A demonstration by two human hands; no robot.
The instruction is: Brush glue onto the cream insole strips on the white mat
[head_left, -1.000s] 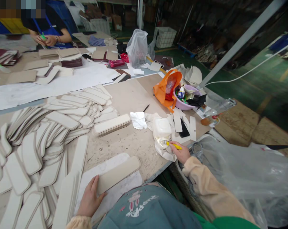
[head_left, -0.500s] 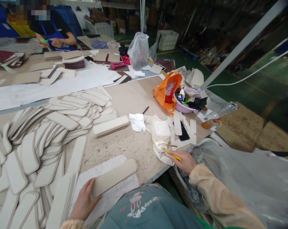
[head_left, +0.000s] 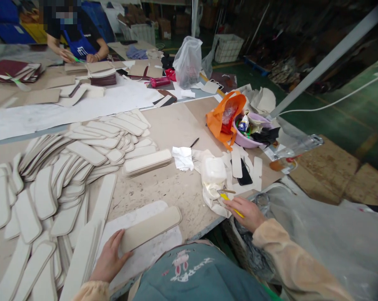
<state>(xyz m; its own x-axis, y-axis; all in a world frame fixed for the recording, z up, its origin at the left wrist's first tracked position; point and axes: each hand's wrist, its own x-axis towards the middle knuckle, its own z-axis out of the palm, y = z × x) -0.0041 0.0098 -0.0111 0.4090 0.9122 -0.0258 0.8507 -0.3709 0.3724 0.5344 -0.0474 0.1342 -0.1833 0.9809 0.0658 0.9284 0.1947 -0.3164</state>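
The yellow-handled tool (head_left: 224,196) has tipped steeper. Left of the white container (head_left: 214,168), the left hand (head_left: 109,258), loosely spread, touches a beige strip (head_left: 151,230); at the container's near side, the right hand (head_left: 247,214) grips the tool.
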